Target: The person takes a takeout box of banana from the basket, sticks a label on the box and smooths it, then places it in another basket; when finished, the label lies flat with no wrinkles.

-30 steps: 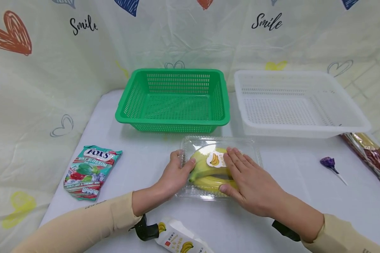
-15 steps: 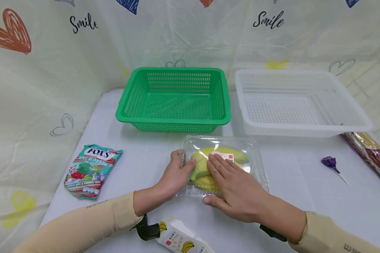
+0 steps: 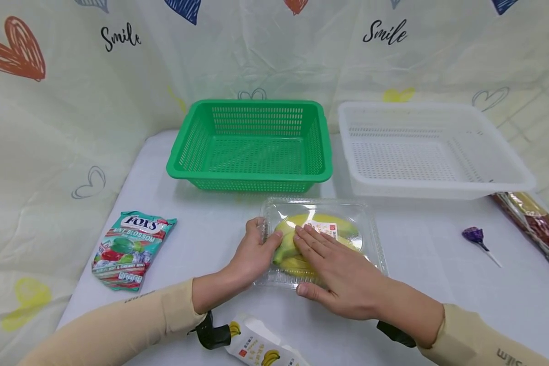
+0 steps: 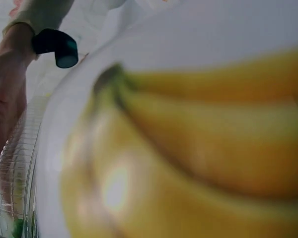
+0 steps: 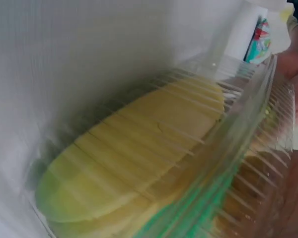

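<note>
A clear plastic clamshell box [image 3: 370,229] with yellow-green fruit inside lies on the table in front of the baskets. A white label [image 3: 326,227] shows on its lid, partly covered by fingers. My left hand [image 3: 249,254] grips the box's left edge, thumb on top. My right hand [image 3: 340,274] rests flat on the lid, fingers straight and close together, thumb out toward me. Through the ribbed clear side in the right wrist view, the yellow fruit [image 5: 134,144] looks long and smooth. A white pouch with a banana print [image 4: 188,139] fills most of the left wrist view.
Behind the box stand a green basket [image 3: 251,184] and a white basket [image 3: 439,189]. A teal candy bag [image 3: 130,251] lies left. At right are a purple-wrapped lollipop [image 3: 473,235] and a brown-and-gold packet [image 3: 537,223]. The white pouch [image 3: 263,343] lies at the front.
My right hand has slid left and slightly toward me across the lid, exposing the right part of the label and covering its left. My left hand keeps its grip in the same place.
</note>
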`<state>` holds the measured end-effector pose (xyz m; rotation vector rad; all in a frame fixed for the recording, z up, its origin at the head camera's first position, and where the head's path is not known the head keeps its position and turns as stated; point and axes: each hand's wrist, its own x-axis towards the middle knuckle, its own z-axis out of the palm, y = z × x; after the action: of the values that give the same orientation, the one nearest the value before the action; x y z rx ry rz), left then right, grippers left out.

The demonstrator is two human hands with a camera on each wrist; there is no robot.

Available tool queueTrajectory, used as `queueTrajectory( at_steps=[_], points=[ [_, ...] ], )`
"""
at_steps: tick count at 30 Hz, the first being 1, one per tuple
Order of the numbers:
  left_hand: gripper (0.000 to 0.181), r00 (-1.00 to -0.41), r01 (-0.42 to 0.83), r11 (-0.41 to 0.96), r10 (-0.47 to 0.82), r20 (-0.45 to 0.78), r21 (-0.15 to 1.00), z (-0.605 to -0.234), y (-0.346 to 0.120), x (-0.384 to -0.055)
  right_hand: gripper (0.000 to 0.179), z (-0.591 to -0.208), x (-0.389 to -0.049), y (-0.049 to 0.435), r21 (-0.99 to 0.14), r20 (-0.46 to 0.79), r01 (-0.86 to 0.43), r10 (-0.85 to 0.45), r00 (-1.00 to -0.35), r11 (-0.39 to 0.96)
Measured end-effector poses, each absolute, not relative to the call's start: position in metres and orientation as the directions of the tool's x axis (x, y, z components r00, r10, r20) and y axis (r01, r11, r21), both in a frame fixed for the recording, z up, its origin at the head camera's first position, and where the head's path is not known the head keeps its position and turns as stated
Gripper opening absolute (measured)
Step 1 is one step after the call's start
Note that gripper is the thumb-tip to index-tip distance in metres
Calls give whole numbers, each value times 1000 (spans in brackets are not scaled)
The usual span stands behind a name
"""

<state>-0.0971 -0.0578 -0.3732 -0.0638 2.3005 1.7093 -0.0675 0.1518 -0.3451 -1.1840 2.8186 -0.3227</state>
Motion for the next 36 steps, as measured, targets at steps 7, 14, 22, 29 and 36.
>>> queueTrajectory(
  at_steps=[7, 14, 22, 29, 36],
  points=[
    [67, -956, -217, 288, 130, -263, 933, -374, -58, -97, 77, -345, -71, 155, -204, 8, -722, -737, -676, 661],
    [66, -954, -214, 299, 141, -265, 930, -375, -59, -98, 70, -337, -96, 177, -127, -27, -846, -854, -519, 518],
    [67, -951, -211, 310, 155, -268, 927, -375, -60, -98, 68, -335, -125, 191, -42, 6, -936, -936, -351, 350],
    [66, -953, -198, 311, 161, -257, 929, -375, -60, -99, 68, -336, -135, 190, -30, -7, -945, -945, -326, 326],
    [66, -954, -202, 324, 149, -261, 924, -374, -60, -98, 68, -337, -139, 189, -31, -37, -936, -936, -350, 351]
  ],
)
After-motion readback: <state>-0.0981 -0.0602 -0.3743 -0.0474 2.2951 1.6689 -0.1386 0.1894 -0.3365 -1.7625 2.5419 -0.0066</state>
